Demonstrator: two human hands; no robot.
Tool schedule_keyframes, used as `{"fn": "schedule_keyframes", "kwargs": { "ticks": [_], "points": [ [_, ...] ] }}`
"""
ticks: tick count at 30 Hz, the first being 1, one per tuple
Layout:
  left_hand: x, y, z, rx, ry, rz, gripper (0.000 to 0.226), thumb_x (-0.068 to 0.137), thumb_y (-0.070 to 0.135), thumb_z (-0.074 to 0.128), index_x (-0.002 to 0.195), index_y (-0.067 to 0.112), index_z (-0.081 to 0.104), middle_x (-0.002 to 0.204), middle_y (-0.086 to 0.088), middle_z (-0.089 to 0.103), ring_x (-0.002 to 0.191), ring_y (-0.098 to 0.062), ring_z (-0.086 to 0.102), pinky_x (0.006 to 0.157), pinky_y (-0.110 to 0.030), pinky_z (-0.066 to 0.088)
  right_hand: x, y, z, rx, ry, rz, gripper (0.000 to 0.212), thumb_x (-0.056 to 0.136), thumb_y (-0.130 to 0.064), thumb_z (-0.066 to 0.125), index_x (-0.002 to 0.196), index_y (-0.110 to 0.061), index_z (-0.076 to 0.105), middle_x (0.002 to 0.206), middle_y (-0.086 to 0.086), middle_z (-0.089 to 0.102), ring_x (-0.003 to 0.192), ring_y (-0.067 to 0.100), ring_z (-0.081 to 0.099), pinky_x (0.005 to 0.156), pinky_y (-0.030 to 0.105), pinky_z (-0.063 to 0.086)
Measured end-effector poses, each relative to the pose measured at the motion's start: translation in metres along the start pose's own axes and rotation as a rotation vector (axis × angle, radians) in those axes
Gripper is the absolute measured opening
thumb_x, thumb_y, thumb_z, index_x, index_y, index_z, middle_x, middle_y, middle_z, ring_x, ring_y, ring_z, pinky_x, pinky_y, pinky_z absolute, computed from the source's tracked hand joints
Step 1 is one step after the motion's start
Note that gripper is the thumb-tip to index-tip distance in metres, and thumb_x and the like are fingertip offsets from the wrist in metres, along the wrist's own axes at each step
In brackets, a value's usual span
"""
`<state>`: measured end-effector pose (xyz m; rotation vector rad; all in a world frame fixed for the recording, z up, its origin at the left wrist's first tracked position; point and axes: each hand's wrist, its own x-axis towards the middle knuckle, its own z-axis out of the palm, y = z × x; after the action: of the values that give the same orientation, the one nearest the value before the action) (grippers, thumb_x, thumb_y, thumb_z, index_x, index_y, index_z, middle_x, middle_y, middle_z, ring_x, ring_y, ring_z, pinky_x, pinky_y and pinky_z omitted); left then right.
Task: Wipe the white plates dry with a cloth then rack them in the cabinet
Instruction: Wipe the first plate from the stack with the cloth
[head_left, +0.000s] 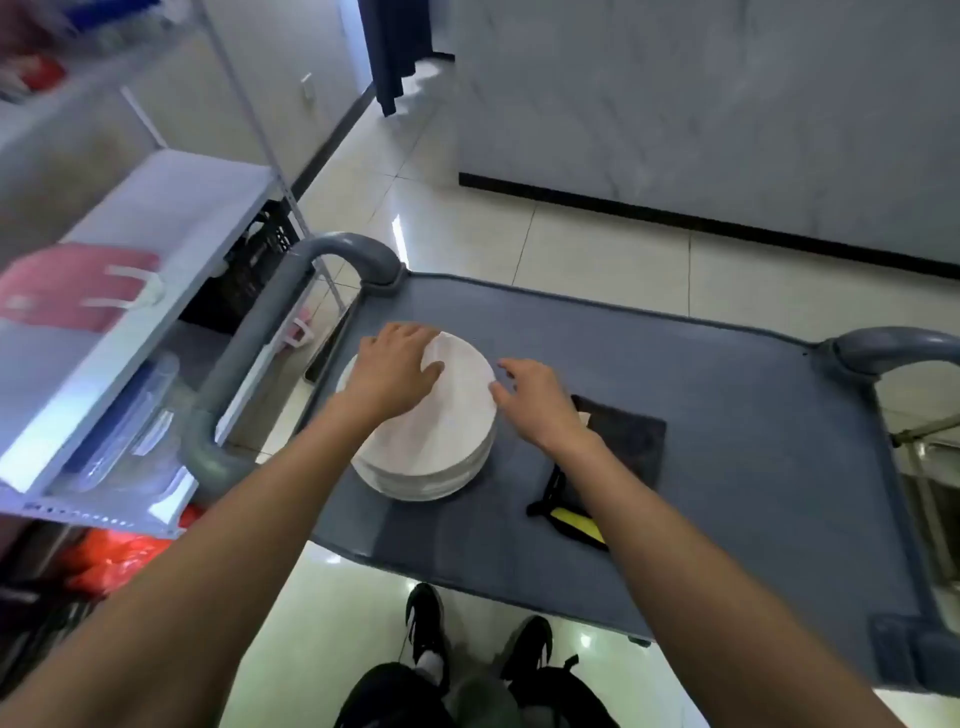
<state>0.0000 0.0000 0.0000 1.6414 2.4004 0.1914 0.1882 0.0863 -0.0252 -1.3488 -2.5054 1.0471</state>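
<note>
— White china first: what are the hands doing with it?

— The left hand (396, 364) lies on the upper left part of the top plate, fingers curled over its far rim and thumb pressed onto its face, so it grips that plate. The right hand (537, 402) sits at the plate's right edge, fingers spread and loosely bent, fingertips (501, 387) at the rim; whether they actually touch it I cannot tell, and they close on nothing.

— And where do the plates stand?

— The stack of white plates (441, 436) sits in the centre of the frame, on the left half of a grey cart (727, 467). The top plate looks tilted, its left side lifted off the ones below.

— Is the cloth nearby?

— A dark cloth (631, 436) lies flat on the cart just right of the stack, partly under the right forearm. Below it, towards lower centre, a black and yellow object (566, 514) rests on the cart; it is too hidden to name.

— What surrounds the cart?

— A curved grey handle (332, 249) rises at its upper left corner. A white shelf unit (171, 218) fills the left side of the frame, holding a blurred red item (72, 286). At the bottom, black shoes (426, 623) stand on pale glossy floor tiles (597, 244).
</note>
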Motion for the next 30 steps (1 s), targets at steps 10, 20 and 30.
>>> {"fn": "schedule_keyframes", "kwargs": {
  "ticks": [10,20,30],
  "points": [
    [-0.002,-0.034,-0.010,0.007,-0.048,-0.170,0.066,0.096,0.048,0.060,0.151,0.020,0.037,0.151,-0.006,0.044,0.139,-0.029,0.036,0.110,-0.049,0.035,0.009,-0.023,0.012,-0.063,0.112,0.054,0.025,0.094,-0.030,0.064,0.107,-0.009,0.069,0.105,0.006,0.057,0.097,0.026,0.056,0.083,0.037,0.048],
    [-0.002,-0.035,-0.008,-0.065,0.006,-0.179,0.061,0.092,0.043,0.067,0.145,0.019,0.047,0.140,-0.006,0.049,0.132,-0.027,0.040,0.104,-0.045,0.038,0.014,-0.025,0.022,0.032,0.179,0.143,0.016,0.093,-0.016,0.066,0.107,-0.009,0.067,0.108,0.005,0.057,0.097,0.024,0.057,0.084,0.033,0.045],
    [-0.001,-0.035,-0.013,-0.221,0.057,-0.208,0.072,0.089,0.038,0.073,0.151,0.019,0.041,0.144,-0.008,0.046,0.135,-0.029,0.039,0.107,-0.047,0.037,0.015,-0.034,0.016,0.222,0.226,0.255,0.019,0.089,-0.006,0.064,0.107,-0.009,0.071,0.102,0.003,0.071,0.096,0.020,0.063,0.081,0.027,0.047]
  ]
}}
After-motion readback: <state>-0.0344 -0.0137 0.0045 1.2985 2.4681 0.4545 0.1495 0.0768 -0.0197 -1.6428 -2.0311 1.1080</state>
